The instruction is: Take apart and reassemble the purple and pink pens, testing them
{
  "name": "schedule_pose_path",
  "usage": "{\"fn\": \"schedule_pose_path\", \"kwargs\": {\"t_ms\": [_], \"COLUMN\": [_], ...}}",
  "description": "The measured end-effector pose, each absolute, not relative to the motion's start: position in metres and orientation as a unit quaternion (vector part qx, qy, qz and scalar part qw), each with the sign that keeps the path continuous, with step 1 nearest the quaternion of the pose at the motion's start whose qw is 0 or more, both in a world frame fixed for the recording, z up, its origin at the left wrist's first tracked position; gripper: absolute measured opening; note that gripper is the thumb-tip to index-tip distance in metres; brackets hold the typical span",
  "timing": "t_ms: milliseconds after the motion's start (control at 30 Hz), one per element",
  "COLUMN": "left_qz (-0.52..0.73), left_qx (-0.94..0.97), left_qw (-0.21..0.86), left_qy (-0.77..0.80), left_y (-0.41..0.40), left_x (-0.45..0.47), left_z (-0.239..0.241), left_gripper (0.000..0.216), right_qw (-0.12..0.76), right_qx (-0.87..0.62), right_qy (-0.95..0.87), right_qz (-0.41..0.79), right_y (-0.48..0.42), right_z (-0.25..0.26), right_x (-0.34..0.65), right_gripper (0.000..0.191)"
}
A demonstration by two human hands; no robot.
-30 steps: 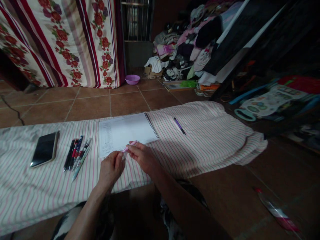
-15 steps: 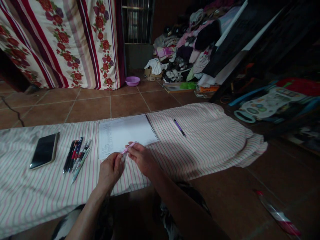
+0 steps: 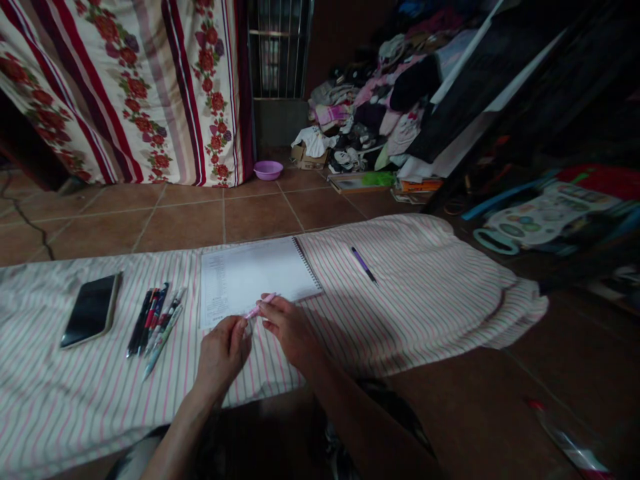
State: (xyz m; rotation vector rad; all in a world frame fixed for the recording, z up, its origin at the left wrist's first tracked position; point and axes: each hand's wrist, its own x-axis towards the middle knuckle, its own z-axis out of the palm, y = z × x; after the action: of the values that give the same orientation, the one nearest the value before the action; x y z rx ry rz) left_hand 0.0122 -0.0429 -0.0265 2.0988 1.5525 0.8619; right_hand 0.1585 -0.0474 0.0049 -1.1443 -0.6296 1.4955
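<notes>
The left hand (image 3: 223, 350) and right hand (image 3: 289, 327) pinch a pink pen (image 3: 253, 311), its near end apparently hidden by the left fingers; just beyond this grip lies a spiral notebook (image 3: 255, 272)

Can't read the small print (image 3: 216, 285) on the notebook (image 3: 265, 267), nor see all of the pink pen (image 3: 253, 312) where the left hand (image 3: 223, 350) and right hand (image 3: 290, 328) cover it, nor follow the blurred bottle (image 3: 580, 453) past the bottom edge
</notes>
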Motion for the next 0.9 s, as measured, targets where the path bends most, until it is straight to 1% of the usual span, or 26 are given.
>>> {"fn": "schedule_pose_path", "kwargs": {"t_ms": [67,167,333,500,667,767,900], "left_qz": [0.308,0.307,0.296,0.285,0.282,0.285,0.277], "left_qx": [0.749,0.754,0.76,0.758,0.749,0.746,0.757], "left_qw": [0.193,0.19,0.188,0.192,0.199,0.208,0.207], "left_qy": [0.554,0.548,0.547,0.555,0.565,0.565,0.554], "left_y": [-0.043,-0.043,-0.043,-0.043,-0.043,-0.044,-0.045], "left_x": [0.012,0.012,0.012,0.013,0.014,0.014,0.014], "left_z": [-0.028,-0.028,-0.028,-0.026,-0.026,-0.025,-0.023], "left_gripper": [0.033,0.032,0.032,0.033,0.032,0.032,0.033], "right_qw": [0.538,0.533,0.552,0.563,0.551,0.532,0.543], "right_qx": [-0.509,-0.532,-0.536,-0.522,-0.518,-0.547,-0.546], "right_qy": [-0.27,-0.296,-0.311,-0.298,-0.285,-0.298,-0.306], "right_qz": [0.615,0.587,0.559,0.568,0.589,0.574,0.56], "right_y": [-0.047,-0.045,-0.04,-0.042,-0.047,-0.046,-0.044], "right_z": [0.005,0.0,-0.013,-0.009,-0.003,-0.004,-0.006], "right_x": [0.159,0.161,0.162,0.16,0.157,0.156,0.157], "right_gripper": [0.023,0.026,0.022,0.021,0.028,0.029,0.025]}}
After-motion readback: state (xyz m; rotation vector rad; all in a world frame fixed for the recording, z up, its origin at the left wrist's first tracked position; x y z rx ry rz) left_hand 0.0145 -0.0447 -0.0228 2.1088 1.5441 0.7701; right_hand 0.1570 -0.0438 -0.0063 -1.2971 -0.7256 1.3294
